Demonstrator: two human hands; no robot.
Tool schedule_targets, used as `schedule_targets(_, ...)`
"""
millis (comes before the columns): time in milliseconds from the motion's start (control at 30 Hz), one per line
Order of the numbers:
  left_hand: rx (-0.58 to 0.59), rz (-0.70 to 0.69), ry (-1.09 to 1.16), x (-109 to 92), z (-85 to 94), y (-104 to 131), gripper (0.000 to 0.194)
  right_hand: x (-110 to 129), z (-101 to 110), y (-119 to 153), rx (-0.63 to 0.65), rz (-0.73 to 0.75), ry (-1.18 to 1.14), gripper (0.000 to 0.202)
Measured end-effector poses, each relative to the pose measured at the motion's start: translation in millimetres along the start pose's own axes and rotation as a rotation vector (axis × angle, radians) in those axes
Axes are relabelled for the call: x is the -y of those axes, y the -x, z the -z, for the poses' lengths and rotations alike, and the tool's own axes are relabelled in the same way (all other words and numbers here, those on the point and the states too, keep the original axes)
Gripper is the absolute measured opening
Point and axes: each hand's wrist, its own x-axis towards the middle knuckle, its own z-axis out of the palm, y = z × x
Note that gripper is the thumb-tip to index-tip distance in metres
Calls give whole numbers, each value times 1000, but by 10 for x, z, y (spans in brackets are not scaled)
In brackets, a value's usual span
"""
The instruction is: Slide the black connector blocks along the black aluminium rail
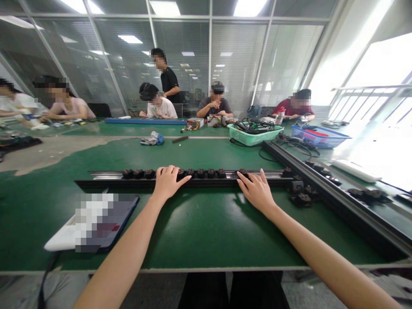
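Note:
A long black rail [206,183] with a silvery channel lies across the green table in front of me. Several round black parts [201,173] sit in a row in its channel. My left hand [168,182] rests over the row with its fingers spread, covering part of it. Farther right, my right hand [255,189] touches the rail with spread fingers, beside a single black part [243,172]. More black parts [301,195] lie at the rail's right end.
A second long rail [334,201] runs diagonally on the right. A phone [124,214] and a white device [61,236] lie at the near left. Farther back stand a green basket [254,138] and a blue basket [322,139]. Several people are across the table.

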Motion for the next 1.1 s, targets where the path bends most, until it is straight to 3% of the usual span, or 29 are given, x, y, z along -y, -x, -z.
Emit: schedule_targets(1100,-3,-3,9,21,-24,-3,75,-38,11,4,7,-20,16,44)
